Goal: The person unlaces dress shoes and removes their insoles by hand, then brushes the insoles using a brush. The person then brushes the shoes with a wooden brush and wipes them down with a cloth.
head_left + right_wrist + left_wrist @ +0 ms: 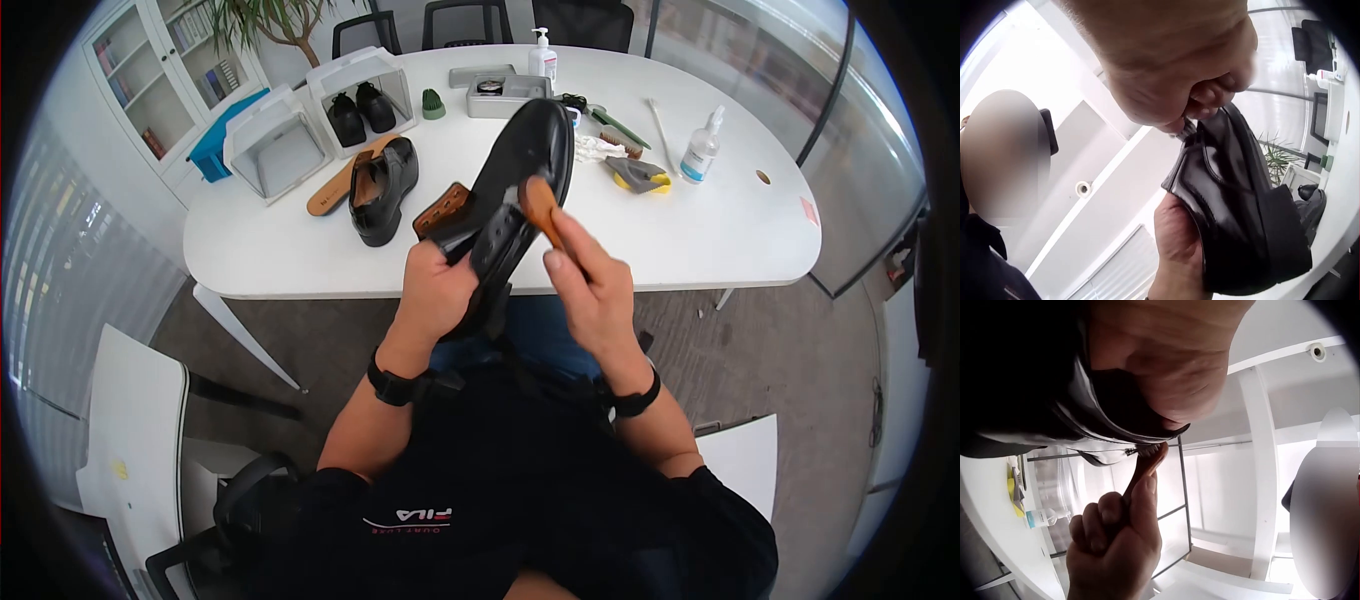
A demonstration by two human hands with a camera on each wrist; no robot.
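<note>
A black leather dress shoe (pixel 528 140) is raised over the table's near edge, its toe pointing away from me. My left hand (pixel 437 290) grips it by the heel end, the fingers partly hidden by the leather. An insole-like brown flap with holes (pixel 441 210) stands out at the shoe's left side. In my right hand (pixel 595 290) is a small brush (pixel 540 203) with a wooden handle, pinched between thumb and fingers. The left wrist view shows its bristles (pixel 1149 450) right at the shoe's upper edge. The matching shoe (pixel 383 195) sits on the table to the left.
A wooden insole-shaped piece (pixel 330 195) lies by the matching shoe. Clear boxes (pixel 275 145) stand behind, one with black shoes (pixel 362 112) in it. Toward the right are a grey-yellow cloth (pixel 641 178), a spray bottle (pixel 702 150) and a green-handled brush (pixel 620 128). A metal tin (pixel 508 95) sits farther back.
</note>
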